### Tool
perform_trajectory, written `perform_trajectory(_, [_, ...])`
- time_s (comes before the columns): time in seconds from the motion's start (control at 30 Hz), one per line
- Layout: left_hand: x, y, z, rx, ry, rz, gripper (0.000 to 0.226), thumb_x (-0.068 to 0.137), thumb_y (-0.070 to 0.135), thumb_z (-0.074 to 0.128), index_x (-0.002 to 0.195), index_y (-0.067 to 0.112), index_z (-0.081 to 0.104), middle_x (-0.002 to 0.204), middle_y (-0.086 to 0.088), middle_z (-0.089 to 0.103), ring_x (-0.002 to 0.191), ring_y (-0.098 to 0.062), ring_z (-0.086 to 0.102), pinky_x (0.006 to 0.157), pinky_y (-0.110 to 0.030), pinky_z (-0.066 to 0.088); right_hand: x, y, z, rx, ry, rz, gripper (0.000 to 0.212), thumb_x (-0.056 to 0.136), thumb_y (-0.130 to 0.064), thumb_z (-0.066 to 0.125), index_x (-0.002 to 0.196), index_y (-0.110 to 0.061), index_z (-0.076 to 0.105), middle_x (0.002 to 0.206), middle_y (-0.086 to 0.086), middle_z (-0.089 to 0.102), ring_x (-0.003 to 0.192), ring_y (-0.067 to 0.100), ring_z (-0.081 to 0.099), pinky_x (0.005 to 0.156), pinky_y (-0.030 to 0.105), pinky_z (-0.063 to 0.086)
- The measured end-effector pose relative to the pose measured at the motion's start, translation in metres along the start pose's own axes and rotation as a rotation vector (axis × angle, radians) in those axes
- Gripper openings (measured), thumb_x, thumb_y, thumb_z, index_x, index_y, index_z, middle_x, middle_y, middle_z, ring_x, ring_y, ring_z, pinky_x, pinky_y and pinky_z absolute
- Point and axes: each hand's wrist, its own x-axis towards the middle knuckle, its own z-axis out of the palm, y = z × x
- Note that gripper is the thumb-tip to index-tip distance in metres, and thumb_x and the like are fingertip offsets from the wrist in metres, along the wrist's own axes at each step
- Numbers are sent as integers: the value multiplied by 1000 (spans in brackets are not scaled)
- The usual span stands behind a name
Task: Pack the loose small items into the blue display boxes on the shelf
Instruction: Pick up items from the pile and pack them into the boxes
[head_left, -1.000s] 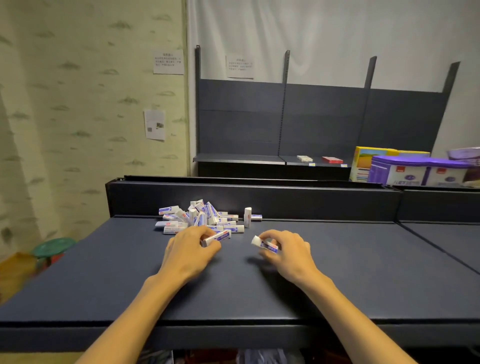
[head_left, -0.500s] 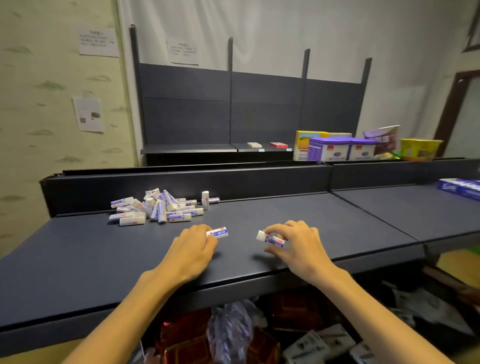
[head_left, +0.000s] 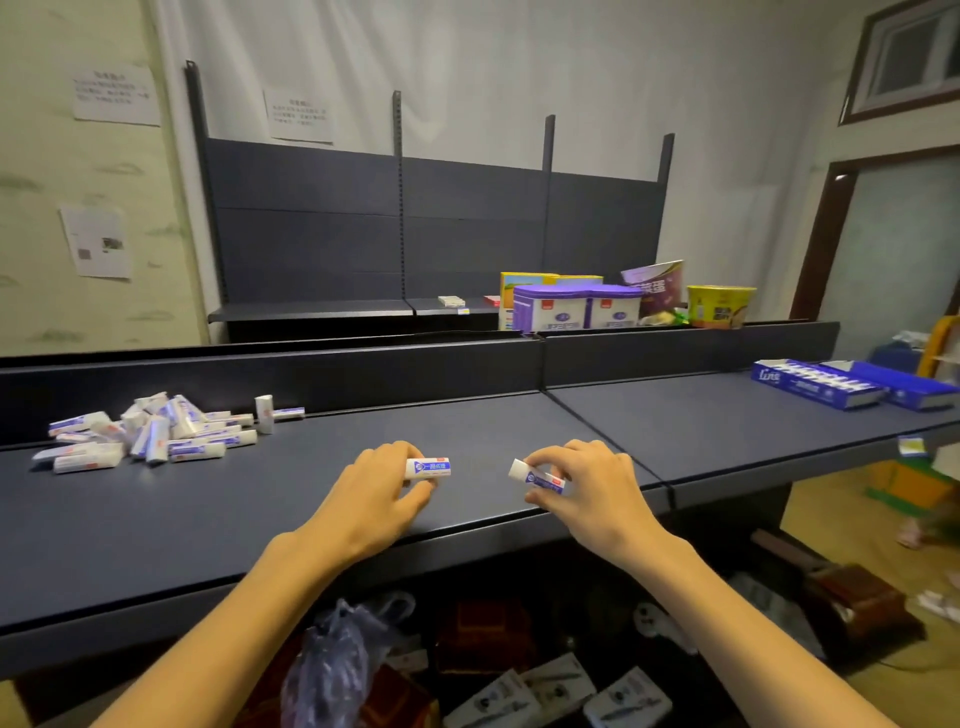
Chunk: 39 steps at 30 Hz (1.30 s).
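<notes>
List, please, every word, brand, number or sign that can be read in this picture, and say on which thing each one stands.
"Live", roughly, in white script: end of the nearer blue display box; uncertain.
Small item in the left hand: blue print, too small to read.
Small item in the right hand: unreadable.
Pile of loose small items: unreadable.
Paper notices on the wall: blurred.
Purple tins, tilted purple packet and yellow cup: blurred characters.

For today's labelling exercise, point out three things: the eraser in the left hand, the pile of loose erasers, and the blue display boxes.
Eraser in the left hand (head_left: 429, 467): head view, its printed sleeve.
Pile of loose erasers (head_left: 156, 434): head view, middle of the heap.
Blue display boxes (head_left: 823, 387): head view, nearer box's top.
</notes>
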Motion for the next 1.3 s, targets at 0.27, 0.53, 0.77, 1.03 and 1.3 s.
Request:
perform_trajectory(0.27, [36, 111, 82, 1, 75, 66, 22, 93, 38, 55, 103, 21, 62, 96, 3, 61, 84, -14, 52, 76, -29, 45, -16, 121, -55, -6, 13, 31, 26, 85, -44, 66, 106, -29, 64, 101, -11, 62, 91, 8, 44, 80, 29, 28])
perform_trajectory(0.53, [89, 169, 134, 110, 29, 58, 23, 93, 39, 54, 109, 27, 63, 103, 6, 62, 89, -15, 52, 80, -33, 45, -14, 211, -78, 7, -4, 76, 26, 86, -42, 66, 107, -28, 64, 104, -10, 62, 96, 9, 49, 82, 29, 31])
perform_trajectory(0.77, [147, 209, 196, 167, -103, 27, 27, 99, 40, 37, 100, 17, 51, 91, -1, 57, 80, -22, 50, 72, -34, 39, 4, 295, -80, 9, -48, 106, 27, 84, -44, 67, 107, -29, 65, 105, -11, 62, 95, 8, 49, 84, 31, 35])
perform_trajectory(1.03, [239, 249, 270, 70, -85, 95, 31, 97, 49, 38, 98, 21, 54, 95, 7, 57, 85, -16, 48, 75, -31, 36, 58, 403, -90, -33, -105, 121, 27, 83, -45, 68, 106, -31, 64, 103, -12, 61, 94, 6, 47, 82, 29, 33])
perform_trajectory(1.3, [321, 269, 328, 108, -90, 164, 52, 79, 62, 33, 110, 30, 59, 109, 12, 52, 96, -12, 47, 77, -27, 32, 99, 489, -95, -1, -111, 124, 25, 84, -42, 68, 106, -33, 62, 104, -11, 59, 99, 8, 50, 90, 34, 40])
